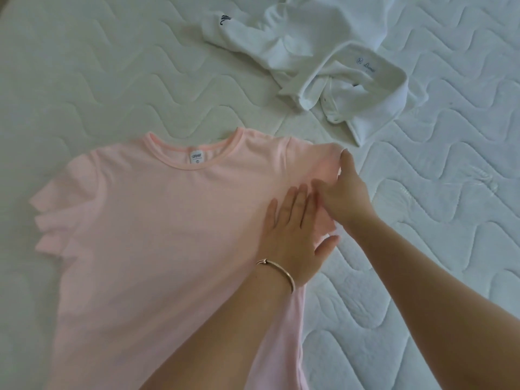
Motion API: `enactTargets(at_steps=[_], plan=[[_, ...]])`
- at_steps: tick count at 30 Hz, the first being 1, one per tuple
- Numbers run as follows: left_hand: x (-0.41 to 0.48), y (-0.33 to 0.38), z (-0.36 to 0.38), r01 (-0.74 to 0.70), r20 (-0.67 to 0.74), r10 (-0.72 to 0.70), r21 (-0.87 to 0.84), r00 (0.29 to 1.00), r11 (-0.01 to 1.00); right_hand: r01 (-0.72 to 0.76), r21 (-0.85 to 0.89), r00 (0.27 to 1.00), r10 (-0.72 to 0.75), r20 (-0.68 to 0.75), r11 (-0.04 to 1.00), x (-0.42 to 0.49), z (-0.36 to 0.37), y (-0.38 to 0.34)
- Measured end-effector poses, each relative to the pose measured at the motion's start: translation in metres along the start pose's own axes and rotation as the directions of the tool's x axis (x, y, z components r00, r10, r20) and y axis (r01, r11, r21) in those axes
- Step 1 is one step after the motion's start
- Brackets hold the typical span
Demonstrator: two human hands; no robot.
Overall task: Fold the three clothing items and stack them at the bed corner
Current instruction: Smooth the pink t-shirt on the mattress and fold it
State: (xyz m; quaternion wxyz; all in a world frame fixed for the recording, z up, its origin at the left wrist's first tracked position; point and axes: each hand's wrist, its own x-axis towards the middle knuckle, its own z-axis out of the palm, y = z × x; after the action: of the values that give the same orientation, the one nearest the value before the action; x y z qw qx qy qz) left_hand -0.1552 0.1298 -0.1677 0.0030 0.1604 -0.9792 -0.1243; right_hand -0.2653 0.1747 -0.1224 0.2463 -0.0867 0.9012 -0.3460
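Observation:
A pink T-shirt (157,235) lies spread flat on the mattress, collar away from me, label showing inside the neck. My left hand (292,235), with a bracelet on the wrist, presses flat on the shirt's right side, fingers apart. My right hand (343,192) rests on the shirt's right sleeve, fingers curled on the fabric at the sleeve edge. A crumpled white polo shirt (323,66) lies at the far right, apart from the pink shirt. Only these two garments are in view.
The white quilted mattress (436,220) fills the view. Its edge shows at the far left corner (5,7).

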Motion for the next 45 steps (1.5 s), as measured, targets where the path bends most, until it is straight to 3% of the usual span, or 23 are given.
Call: enactTargets(at_steps=[5, 7, 9, 10, 12, 13, 14, 15, 16, 17, 19, 21, 24, 28, 32, 38, 43, 45], plan=[[-0.056, -0.025, -0.005, -0.045, -0.026, 0.046, 0.009, 0.999, 0.999, -0.028, -0.024, 0.999, 0.027, -0.034, 0.999, 0.001, -0.001, 0.004], [-0.072, -0.031, 0.001, -0.089, 0.016, 0.089, 0.046, 0.996, 0.995, -0.133, 0.097, 0.983, 0.144, -0.117, 0.986, 0.0, 0.001, 0.004], [-0.076, -0.032, 0.004, -0.095, 0.037, 0.093, 0.047, 0.995, 0.994, -0.222, 0.225, 0.917, 0.281, -0.283, 0.949, -0.004, 0.002, 0.003], [-0.076, -0.032, 0.003, -0.093, 0.041, 0.091, 0.039, 0.995, 0.995, -0.21, 0.208, 0.871, 0.28, -0.404, 0.955, -0.01, 0.002, 0.004], [-0.075, -0.033, -0.002, -0.098, 0.06, 0.096, 0.029, 0.994, 0.995, -0.02, -0.034, 0.847, -0.002, -0.531, 0.999, -0.031, 0.007, 0.004], [-0.076, -0.035, -0.006, -0.098, 0.056, 0.097, 0.023, 0.994, 0.995, 0.146, -0.217, 0.862, -0.231, -0.451, 0.965, -0.045, 0.014, 0.006], [-0.078, -0.038, -0.009, -0.087, 0.042, 0.087, 0.016, 0.995, 0.996, 0.292, -0.394, 0.874, -0.411, -0.261, 0.872, -0.058, 0.021, 0.011], [-0.081, -0.044, -0.014, -0.063, 0.031, 0.062, 0.001, 0.998, 0.998, 0.388, -0.535, 0.875, -0.483, -0.043, 0.75, -0.069, 0.028, 0.02], [-0.086, -0.052, -0.02, -0.026, 0.035, 0.027, -0.016, 0.999, 1.0, 0.42, -0.627, 0.885, -0.448, 0.125, 0.656, -0.076, 0.03, 0.029], [-0.093, -0.065, -0.025, 0.008, 0.038, -0.007, -0.023, 0.999, 1.0, 0.386, -0.68, 0.915, -0.355, 0.194, 0.624, -0.08, 0.031, 0.04], [-0.108, -0.101, -0.033, 0.065, 0.038, -0.065, -0.003, 0.997, 0.998, 0.211, -0.7, 0.975, -0.198, 0.102, 0.682, -0.086, 0.026, 0.054], [-0.119, -0.147, -0.046, 0.109, 0.023, -0.109, 0.016, 0.994, 0.994, 0.054, -0.638, 0.989, -0.128, -0.07, 0.769, -0.093, 0.027, 0.046], [-0.117, -0.219, -0.072, 0.215, -0.107, -0.214, 0.001, 0.971, 0.977, 0.057, -0.552, 0.956, -0.204, -0.209, 0.832, -0.102, 0.054, 0.007], [-0.09, -0.285, -0.113, 0.465, -0.11, -0.48, -0.133, 0.87, 0.875, 0.327, -0.541, 0.92, -0.391, -0.004, 0.775, -0.107, 0.114, -0.06], [-0.062, -0.321, -0.123, 0.584, -0.01, -0.6, -0.221, 0.8, 0.781, 0.494, -0.454, 0.864, -0.478, 0.159, 0.741, -0.094, 0.172, -0.113], [-0.05, -0.337, -0.109, 0.519, -0.027, -0.548, -0.283, 0.836, 0.806, 0.622, -0.447, 0.78, -0.561, 0.278, 0.643, -0.048, 0.22, -0.183], [-0.046, -0.351, -0.119, 0.398, -0.099, -0.54, -0.567, 0.836, 0.721, 0.638, -0.505, 0.77, -0.494, 0.404, 0.581, -0.014, 0.242, -0.222], [-0.043, -0.356, -0.121, 0.354, -0.143, -0.516, -0.573, 0.845, 0.739, 0.619, -0.527, 0.785, -0.486, 0.385, 0.582, -0.007, 0.246, -0.228]])
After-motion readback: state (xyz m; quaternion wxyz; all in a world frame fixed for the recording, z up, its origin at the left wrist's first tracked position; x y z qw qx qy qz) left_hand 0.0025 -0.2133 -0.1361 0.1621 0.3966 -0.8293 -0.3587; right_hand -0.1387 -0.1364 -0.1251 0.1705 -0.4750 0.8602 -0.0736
